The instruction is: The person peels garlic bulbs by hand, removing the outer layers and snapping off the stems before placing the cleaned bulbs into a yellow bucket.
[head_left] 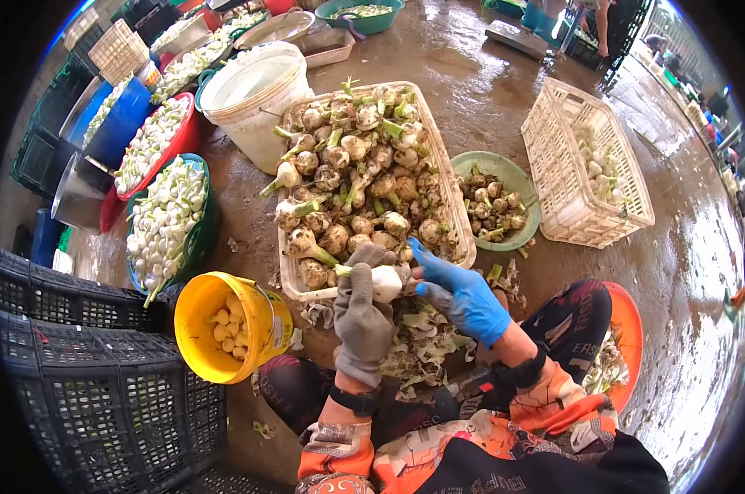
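Note:
My left hand (359,321), in a grey glove, is closed round a garlic bulb (386,283) with a smooth white side and a short green stem pointing left. My right hand (463,296), in a blue glove, meets the bulb's right end with thumb and fingers around it; the exact contact is partly hidden. Just beyond both hands stands a cream crate (463,239) heaped with soil-stained garlic bulbs (356,169). Beneath the hands lies a pile of peeled-off garlic skins (426,342).
To the left are a yellow bucket (193,329) of pale round pieces and black crates (117,387). A white bucket (253,95) stands behind. A green basin (525,193) of small bulbs and another cream crate (582,165) are at right. Basins of white garlic (168,216) line the left.

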Demonstrator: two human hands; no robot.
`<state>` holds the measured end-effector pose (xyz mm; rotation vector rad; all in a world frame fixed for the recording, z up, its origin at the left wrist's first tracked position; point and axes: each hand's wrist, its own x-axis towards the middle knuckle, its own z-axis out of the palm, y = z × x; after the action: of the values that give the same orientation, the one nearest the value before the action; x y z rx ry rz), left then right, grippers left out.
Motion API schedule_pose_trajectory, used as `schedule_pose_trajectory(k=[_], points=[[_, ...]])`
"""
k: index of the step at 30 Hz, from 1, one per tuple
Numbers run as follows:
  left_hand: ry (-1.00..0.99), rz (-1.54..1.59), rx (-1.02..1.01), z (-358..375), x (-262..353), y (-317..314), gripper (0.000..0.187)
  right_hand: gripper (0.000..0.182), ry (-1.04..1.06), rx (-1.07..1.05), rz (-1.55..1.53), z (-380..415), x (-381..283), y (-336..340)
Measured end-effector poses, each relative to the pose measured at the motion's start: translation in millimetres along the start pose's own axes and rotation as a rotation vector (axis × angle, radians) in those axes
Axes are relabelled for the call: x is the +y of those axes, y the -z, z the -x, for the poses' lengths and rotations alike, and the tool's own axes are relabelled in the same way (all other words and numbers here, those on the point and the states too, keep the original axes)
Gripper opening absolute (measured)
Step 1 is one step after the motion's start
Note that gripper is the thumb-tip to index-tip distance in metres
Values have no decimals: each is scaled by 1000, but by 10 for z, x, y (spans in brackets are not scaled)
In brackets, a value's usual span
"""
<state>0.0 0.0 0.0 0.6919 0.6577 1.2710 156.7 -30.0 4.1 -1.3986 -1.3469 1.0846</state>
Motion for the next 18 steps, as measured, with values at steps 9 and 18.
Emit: schedule_pose_trajectory(k=[9,18], points=[[-212,-231,-49,49,-49,23,20,15,-169,55,-580,-8,-195,-375],[184,703,-193,-76,82,152,52,22,-331,-245,-261,293,473,-23]])
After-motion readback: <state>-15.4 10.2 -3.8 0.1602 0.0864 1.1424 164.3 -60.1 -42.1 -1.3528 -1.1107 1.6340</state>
